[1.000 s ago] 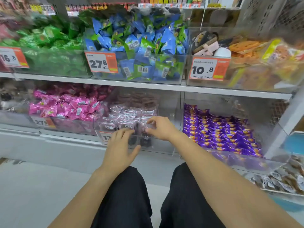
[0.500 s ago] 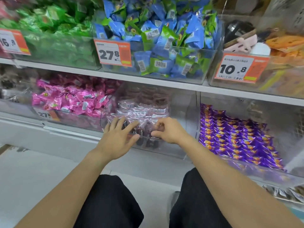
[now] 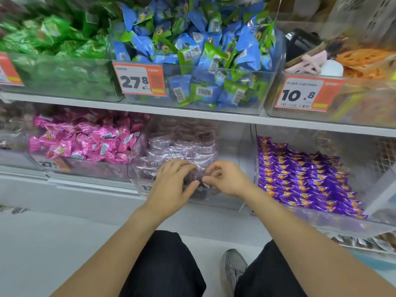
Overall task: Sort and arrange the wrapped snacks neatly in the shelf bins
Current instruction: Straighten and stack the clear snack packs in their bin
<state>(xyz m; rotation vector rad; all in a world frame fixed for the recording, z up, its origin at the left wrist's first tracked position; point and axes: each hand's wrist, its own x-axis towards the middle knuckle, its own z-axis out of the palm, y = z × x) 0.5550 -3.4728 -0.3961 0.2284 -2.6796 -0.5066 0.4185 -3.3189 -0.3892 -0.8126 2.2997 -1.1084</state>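
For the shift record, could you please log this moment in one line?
both hands in middle lower bin | left hand on clear-wrapped snacks | right hand pinching one

This is a shop, in its loose-snack aisle. White shelves point(image 3: 192, 116) carry clear bins point(image 3: 240, 108) heaped with wrapped sweets: green, blue point(image 3: 192, 50), pink point(image 3: 85, 138) and purple point(image 3: 304, 179). Orange-and-white price tags point(image 3: 140, 80) reading 27.8 and 10.8 point(image 3: 304, 94) are fixed to the bin fronts.
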